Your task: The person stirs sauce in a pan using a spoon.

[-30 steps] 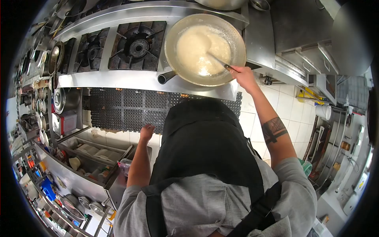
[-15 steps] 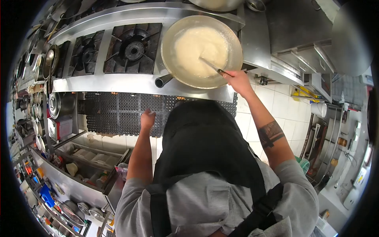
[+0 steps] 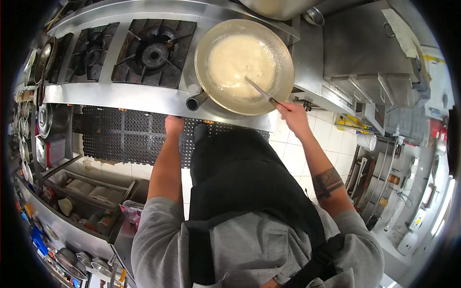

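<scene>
A large round pan (image 3: 205, 89) with a dark tubular handle (image 3: 196, 101) sits on the stove, holding a pale, creamy mixture (image 3: 235, 60). My right hand (image 3: 293, 117), at the pan's near right rim, is closed round the dark handle of a metal stirring utensil (image 3: 259, 90). The utensil's head is sunk in the mixture, so its shape is hidden. Below the pan handle, my left hand (image 3: 174, 126) is at the stove's front edge, its fingers curled. What it grips there, if anything, is hidden.
Left of the pan are black gas burners (image 3: 154, 55). A steel cabinet (image 3: 370, 43) stands to the right. Behind me on the left is a counter with food containers (image 3: 89, 197). A perforated black mat (image 3: 129, 137) lies on the tiled floor.
My left hand has moved up to the stove's front edge. My right hand and the utensil have shifted slightly down. The camera view has moved a little.
</scene>
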Available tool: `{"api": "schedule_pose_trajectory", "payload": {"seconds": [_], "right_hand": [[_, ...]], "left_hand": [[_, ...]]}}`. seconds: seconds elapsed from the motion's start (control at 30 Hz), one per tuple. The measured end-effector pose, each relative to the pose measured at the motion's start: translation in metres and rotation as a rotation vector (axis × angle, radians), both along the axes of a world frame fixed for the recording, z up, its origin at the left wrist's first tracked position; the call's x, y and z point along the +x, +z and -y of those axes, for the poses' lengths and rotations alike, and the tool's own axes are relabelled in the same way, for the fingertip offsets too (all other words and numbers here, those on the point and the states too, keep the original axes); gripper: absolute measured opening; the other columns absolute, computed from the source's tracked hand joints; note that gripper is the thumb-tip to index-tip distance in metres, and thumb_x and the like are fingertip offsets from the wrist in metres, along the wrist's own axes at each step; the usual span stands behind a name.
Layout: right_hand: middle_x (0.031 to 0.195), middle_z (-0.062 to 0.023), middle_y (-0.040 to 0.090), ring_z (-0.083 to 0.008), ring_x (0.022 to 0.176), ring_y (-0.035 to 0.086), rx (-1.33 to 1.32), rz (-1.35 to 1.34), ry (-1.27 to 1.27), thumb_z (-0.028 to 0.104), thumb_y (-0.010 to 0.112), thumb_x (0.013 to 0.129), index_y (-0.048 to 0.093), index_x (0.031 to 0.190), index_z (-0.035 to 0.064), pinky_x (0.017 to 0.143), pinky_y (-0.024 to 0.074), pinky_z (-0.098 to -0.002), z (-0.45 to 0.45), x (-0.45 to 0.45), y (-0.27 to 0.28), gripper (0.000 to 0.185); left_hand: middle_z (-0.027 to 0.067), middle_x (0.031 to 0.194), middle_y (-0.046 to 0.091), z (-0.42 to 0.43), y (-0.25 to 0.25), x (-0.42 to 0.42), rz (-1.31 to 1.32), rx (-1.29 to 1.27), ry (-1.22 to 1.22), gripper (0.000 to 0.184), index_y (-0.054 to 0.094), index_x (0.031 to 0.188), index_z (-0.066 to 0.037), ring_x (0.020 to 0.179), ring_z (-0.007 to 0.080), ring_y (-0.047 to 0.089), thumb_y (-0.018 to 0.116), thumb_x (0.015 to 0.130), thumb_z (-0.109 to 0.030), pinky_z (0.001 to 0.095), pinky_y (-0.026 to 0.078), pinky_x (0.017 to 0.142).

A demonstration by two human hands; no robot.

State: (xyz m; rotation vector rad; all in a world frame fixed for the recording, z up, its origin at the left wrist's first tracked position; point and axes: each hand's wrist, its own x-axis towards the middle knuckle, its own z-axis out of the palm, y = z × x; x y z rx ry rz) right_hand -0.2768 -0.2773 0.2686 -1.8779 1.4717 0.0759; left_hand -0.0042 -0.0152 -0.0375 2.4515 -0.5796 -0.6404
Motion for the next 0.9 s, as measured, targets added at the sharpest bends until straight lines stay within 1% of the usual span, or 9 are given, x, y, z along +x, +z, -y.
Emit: {"api": "schedule_pose_trajectory", "payload": {"seconds": [0.17,0.4,0.5,0.57,0.63,0.67,0.7,0.77,0.9], "right_hand": [[0.067,-0.0097,0.063,-0.0150,0.059,0.059,-0.182,-0.069,-0.047,0.029,0.062,0.086,0.069,0.104,0.0059,0.060,0.0470,-0.0282,0.022,-0.049,0.023,0.030],[0.069,-0.0115,0.064,-0.0194,0.060,0.060,-0.363,0.019,0.087,0.028,0.063,0.085,0.069,0.105,0.0048,0.062,0.0478,-0.0313,0.021,0.004,-0.031,0.031],[0.061,-0.0050,0.059,-0.0119,0.054,0.053,-0.101,0.040,0.033,0.026,0.063,0.086,0.071,0.100,0.0061,0.056,0.0430,-0.0258,0.009,-0.001,-0.011,0.026],[0.061,-0.0050,0.059,-0.0110,0.054,0.052,-0.083,0.088,0.069,0.027,0.063,0.086,0.071,0.097,0.0041,0.054,0.0426,-0.0263,0.028,-0.041,-0.004,0.027],[0.063,-0.0084,0.063,-0.0131,0.056,0.058,-0.169,-0.043,0.076,0.026,0.063,0.084,0.071,0.096,0.0034,0.054,0.0453,-0.0282,0.038,-0.053,0.023,0.027],[0.065,-0.0121,0.064,-0.0195,0.057,0.060,-0.183,-0.021,-0.004,0.026,0.063,0.084,0.070,0.095,0.0034,0.055,0.0465,-0.0314,0.040,-0.053,0.025,0.027],[0.065,-0.0121,0.064,-0.0195,0.057,0.060,-0.183,-0.008,-0.016,0.026,0.063,0.084,0.070,0.095,0.0034,0.055,0.0465,-0.0314,0.040,-0.047,0.020,0.027],[0.074,-0.0167,0.066,-0.0294,0.063,0.062,-0.380,-0.037,0.095,0.030,0.062,0.084,0.069,0.096,0.0063,0.061,0.0481,-0.0360,0.036,-0.022,-0.001,0.028],[0.063,-0.0109,0.063,-0.0186,0.051,0.054,-0.437,0.179,0.108,0.032,0.066,0.083,0.071,0.097,0.0067,0.054,0.0446,-0.0314,0.011,0.004,-0.046,0.029]], "left_hand": [[0.0256,0.091,0.065,-0.003,-0.009,0.001,-0.063,-0.038,0.017,0.029,0.067,0.091,-0.001,0.092,0.0405,0.062,0.068,0.075,-0.026,0.0464,0.050,0.080],[0.0263,0.097,0.064,-0.010,0.006,0.002,-0.118,0.054,0.005,0.043,0.064,0.101,-0.001,0.097,0.0407,0.061,0.066,0.078,-0.037,0.0459,0.049,0.083],[0.0261,0.101,0.064,-0.060,-0.091,0.000,-0.103,0.092,-0.155,0.050,0.063,0.105,-0.001,0.099,0.0404,0.061,0.063,0.078,-0.044,0.0453,0.048,0.085],[0.0256,0.101,0.064,-0.067,-0.006,-0.011,-0.253,0.186,-0.094,0.050,0.063,0.104,-0.002,0.100,0.0404,0.061,0.062,0.079,-0.046,0.0459,0.048,0.085],[0.0253,0.098,0.065,-0.134,-0.117,-0.013,-0.013,0.108,-0.467,0.050,0.065,0.100,-0.001,0.097,0.0411,0.061,0.061,0.079,-0.047,0.0485,0.049,0.082],[0.0244,0.097,0.065,-0.139,-0.082,-0.020,-0.099,0.209,-0.400,0.049,0.066,0.097,-0.002,0.097,0.0406,0.061,0.061,0.079,-0.047,0.0485,0.049,0.082],[0.0235,0.097,0.065,-0.143,-0.043,-0.027,-0.178,0.316,-0.335,0.048,0.067,0.094,-0.003,0.097,0.0401,0.061,0.061,0.079,-0.048,0.0485,0.049,0.083],[0.0213,0.103,0.065,-0.187,-0.082,-0.026,-0.018,0.305,-0.768,0.044,0.069,0.091,-0.005,0.099,0.0381,0.061,0.059,0.080,-0.047,0.0459,0.048,0.086],[0.0176,0.106,0.064,-0.196,-0.051,-0.027,-0.068,0.496,-0.701,0.036,0.069,0.092,-0.008,0.099,0.0360,0.061,0.056,0.084,-0.041,0.0440,0.048,0.087]]}}
